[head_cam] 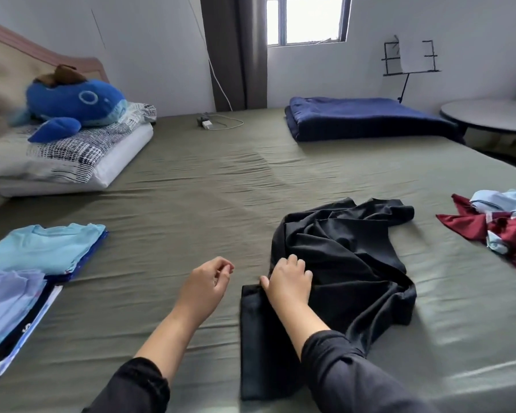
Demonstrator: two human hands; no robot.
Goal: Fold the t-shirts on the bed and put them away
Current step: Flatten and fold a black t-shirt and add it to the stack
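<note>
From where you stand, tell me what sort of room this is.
Most likely a home bedroom. A wide bed fills the view, with a padded headboard and a pillow under a blue plush whale. A curtained window is behind.

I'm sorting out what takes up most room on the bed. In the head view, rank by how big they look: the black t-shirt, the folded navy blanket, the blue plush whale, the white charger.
1. black t-shirt, though it lies nearest the camera
2. navy blanket, farther off, so these two could swap
3. plush whale
4. charger, plainly smallest
</note>
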